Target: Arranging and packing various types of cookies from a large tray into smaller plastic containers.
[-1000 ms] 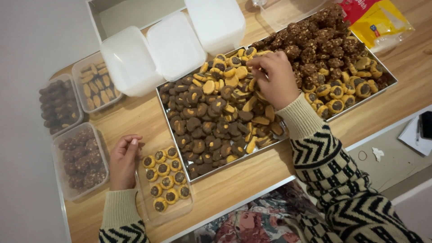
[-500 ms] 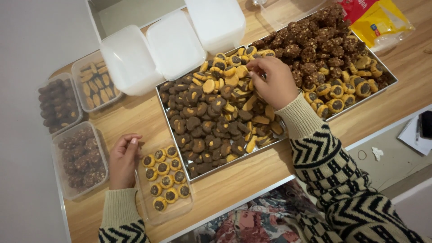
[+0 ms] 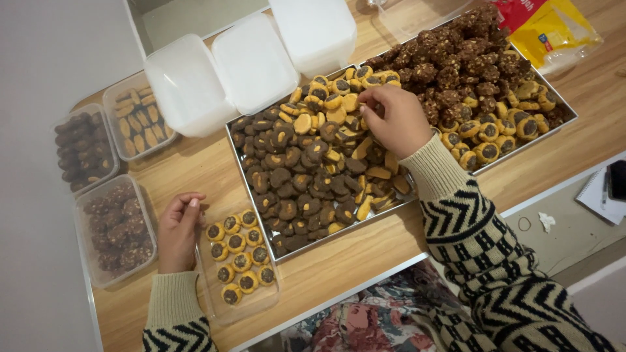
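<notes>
A big metal tray (image 3: 450, 190) on the wooden table holds heaps of dark chocolate cookies (image 3: 293, 176), yellow cookies with chocolate centres (image 3: 332, 104) and rough brown clusters (image 3: 456, 58). My right hand (image 3: 394, 120) rests on the heap in the tray's middle, fingers pinched among the yellow cookies; whether it holds one is hidden. My left hand (image 3: 177, 229) lies curled on the table, touching the left rim of a clear plastic box (image 3: 267, 300) holding rows of yellow chocolate-centred cookies (image 3: 240, 254).
Three clear boxes at the left hold dark cookies (image 3: 81, 150), finger-shaped biscuits (image 3: 138, 124) and brown clusters (image 3: 117, 228). Three white lids (image 3: 251, 62) lie behind the tray. A yellow and red bag (image 3: 548, 29) sits far right. A notebook (image 3: 603, 195) lies below the table edge.
My right hand has shifted slightly within the tray, its fingers still working among the yellow cookies. The left hand has stayed by the small box.
</notes>
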